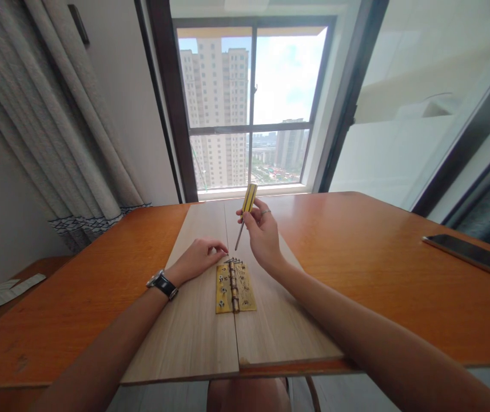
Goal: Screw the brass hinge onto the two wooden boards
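Right hand point(262, 229): closed on the yellow-and-black handle of a screwdriver point(249, 199), metal shaft tilted down, tip above the boards. Left hand point(202, 256): apart from the right, low over the left board, fingertips close together by the screws; can't tell if they pinch one. Black-strapped watch point(163, 284) on left wrist.

Small dark screws point(236, 261) sit at the far end of a brass-coloured metal hinge point(235, 289). Hinge lies open across the seam between two pale wood-grain boards point(193, 326), silvery screw heads in its left leaf. Boards on glossy orange-brown wooden table point(356, 240). Dark flat phone-like slab point(470, 257) at table's right side. Dark-framed window point(251, 109) beyond, grey curtain point(56, 114) left.
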Demonstrator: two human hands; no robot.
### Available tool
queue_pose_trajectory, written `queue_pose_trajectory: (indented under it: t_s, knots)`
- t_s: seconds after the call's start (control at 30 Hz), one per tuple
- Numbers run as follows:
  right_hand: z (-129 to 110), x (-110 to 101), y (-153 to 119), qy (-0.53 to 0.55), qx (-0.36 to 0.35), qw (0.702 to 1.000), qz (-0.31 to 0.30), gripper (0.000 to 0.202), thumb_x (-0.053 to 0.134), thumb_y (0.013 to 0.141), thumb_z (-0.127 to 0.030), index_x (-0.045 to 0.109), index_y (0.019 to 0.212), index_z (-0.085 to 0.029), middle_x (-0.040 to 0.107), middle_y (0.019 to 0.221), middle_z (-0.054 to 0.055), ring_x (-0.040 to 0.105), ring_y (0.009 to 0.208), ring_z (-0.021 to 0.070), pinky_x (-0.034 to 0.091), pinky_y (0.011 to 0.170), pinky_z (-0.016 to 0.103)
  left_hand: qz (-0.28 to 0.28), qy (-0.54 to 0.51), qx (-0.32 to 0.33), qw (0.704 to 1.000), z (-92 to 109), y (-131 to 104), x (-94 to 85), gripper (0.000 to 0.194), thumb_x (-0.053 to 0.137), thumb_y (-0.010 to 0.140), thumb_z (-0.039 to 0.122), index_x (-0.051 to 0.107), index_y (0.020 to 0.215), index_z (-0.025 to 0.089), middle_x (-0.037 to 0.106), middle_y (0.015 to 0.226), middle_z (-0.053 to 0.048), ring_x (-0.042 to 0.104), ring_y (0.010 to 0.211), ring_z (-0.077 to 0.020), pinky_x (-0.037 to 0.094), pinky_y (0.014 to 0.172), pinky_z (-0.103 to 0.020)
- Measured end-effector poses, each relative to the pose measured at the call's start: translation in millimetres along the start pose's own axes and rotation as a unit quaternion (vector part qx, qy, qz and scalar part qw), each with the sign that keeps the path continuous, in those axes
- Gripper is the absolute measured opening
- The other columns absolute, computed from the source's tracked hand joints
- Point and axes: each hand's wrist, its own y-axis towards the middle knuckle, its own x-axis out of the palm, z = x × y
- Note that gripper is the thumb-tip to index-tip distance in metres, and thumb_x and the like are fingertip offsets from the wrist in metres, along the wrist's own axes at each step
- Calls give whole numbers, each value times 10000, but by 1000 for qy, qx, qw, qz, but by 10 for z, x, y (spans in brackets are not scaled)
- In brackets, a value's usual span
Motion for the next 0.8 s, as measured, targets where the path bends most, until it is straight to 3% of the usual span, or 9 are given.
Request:
queue_pose_trajectory:
  t_s: [0.33,0.8]
  knots:
    - [23,9,-10,0,-1,1000,-4,405,594,875,-341,530,1252,-208,703,877,39,641,759,167,509,742,348,-2,10,6,1000,55,-10,-1,245,553,873,312,747,953,187,723,874,-37,573,738,-161,426,703,-264]
    - [18,16,-5,3,-6,1000,-3,405,590,875,-319,529,1258,-203,698,865,33,646,751,160,516,754,350,-10,3,23,1000,68,25,3,180,581,848,253,746,864,183,726,861,-28,546,696,-146,413,681,-261]
